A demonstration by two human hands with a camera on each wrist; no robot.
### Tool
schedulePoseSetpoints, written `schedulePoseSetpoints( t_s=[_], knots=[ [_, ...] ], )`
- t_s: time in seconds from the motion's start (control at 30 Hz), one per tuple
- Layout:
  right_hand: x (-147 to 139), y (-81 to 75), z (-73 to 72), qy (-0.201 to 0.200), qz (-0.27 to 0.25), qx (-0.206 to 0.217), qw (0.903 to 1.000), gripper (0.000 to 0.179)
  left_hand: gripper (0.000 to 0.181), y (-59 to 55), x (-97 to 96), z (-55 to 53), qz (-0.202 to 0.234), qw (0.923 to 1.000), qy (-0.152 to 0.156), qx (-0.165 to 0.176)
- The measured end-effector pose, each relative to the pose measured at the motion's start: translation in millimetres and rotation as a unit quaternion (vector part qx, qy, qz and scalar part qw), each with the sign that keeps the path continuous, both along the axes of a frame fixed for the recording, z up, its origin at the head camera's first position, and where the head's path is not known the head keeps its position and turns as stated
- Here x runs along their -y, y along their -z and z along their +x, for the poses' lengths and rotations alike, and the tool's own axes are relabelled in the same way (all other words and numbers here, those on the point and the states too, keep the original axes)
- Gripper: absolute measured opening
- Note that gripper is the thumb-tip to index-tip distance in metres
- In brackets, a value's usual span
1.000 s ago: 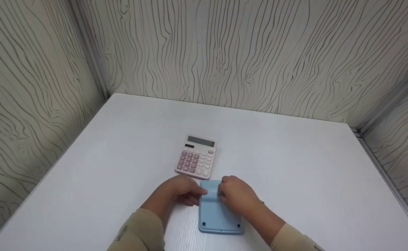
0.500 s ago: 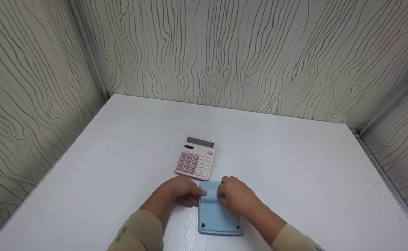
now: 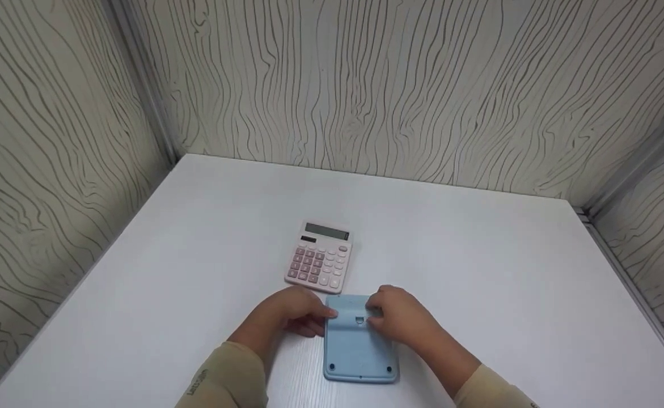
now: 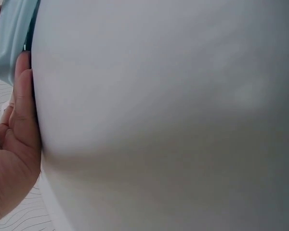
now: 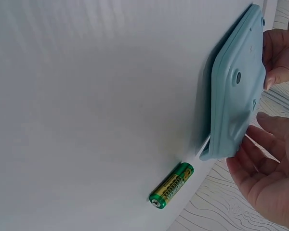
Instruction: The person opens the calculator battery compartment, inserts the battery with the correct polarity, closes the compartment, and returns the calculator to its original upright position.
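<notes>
Your left hand (image 3: 304,310) pinches the near, face-down, light-blue rectangular plastic calculator (image 3: 360,354) by its left edge; steady it so your right hand (image 3: 402,317), fingers parted, can meet the small notch (image 3: 360,320) squarely.

Soft light brightens the white tabletop (image 3: 468,255) in the head view, while the left wrist view, apparently out of focus, carries a broad brownish shadow, and the right wrist view shows streaky glare at top and shadow beside the blue device (image 5: 243,72).
</notes>
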State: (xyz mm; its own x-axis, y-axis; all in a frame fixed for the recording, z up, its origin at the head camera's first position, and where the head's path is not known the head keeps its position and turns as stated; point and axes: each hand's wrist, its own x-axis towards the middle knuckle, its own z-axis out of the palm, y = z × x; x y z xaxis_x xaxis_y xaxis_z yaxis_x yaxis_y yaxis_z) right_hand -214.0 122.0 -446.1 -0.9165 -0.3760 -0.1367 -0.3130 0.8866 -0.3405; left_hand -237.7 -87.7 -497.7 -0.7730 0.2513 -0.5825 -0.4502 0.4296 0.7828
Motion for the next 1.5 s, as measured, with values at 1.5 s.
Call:
schedulePoseSetpoints(
  t_s=[1.5],
  knots=[
    [-26.2, 18.4, 5.7, 0.181, -0.142, 0.129, 0.9646, 0.054, 0.023, -13.8, -6.2, 12.5, -0.048, 0.9966, 0.030, -0.059]
  ],
)
